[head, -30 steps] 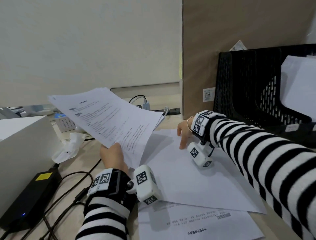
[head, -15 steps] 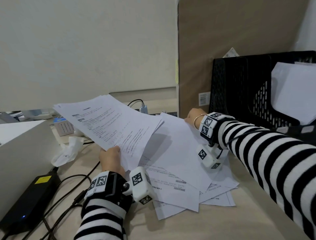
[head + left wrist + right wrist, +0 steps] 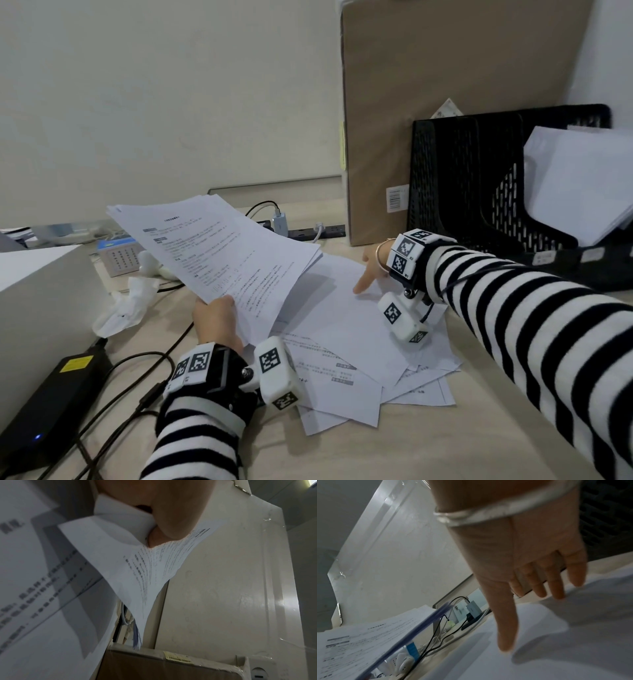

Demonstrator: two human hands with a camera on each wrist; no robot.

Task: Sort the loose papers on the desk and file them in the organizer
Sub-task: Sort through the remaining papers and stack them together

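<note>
My left hand (image 3: 215, 317) grips a stack of printed papers (image 3: 219, 253) by its near corner and holds it tilted above the desk; the left wrist view shows thumb and fingers pinching that stack (image 3: 154, 566). My right hand (image 3: 371, 270) lies flat with straight fingers on a blank white sheet (image 3: 342, 308), the top of a fanned pile of loose papers (image 3: 342, 380) on the desk. The fingers (image 3: 554, 586) and thumb press on the sheet (image 3: 573, 642). The black mesh organizer (image 3: 479, 185) stands at the back right, with white sheets (image 3: 582, 185) in its right slot.
A tall cardboard box (image 3: 445, 102) stands behind the organizer. A power strip with plugs (image 3: 308, 231) runs along the wall. At the left are a white box (image 3: 37, 301), a black power brick (image 3: 51, 397) with cables, and a crumpled tissue (image 3: 126, 308).
My right hand lifted a sheet from the pile toward the back, then came down flat on the top sheet. The pile has fanned out. The left hand's stack barely moved.
</note>
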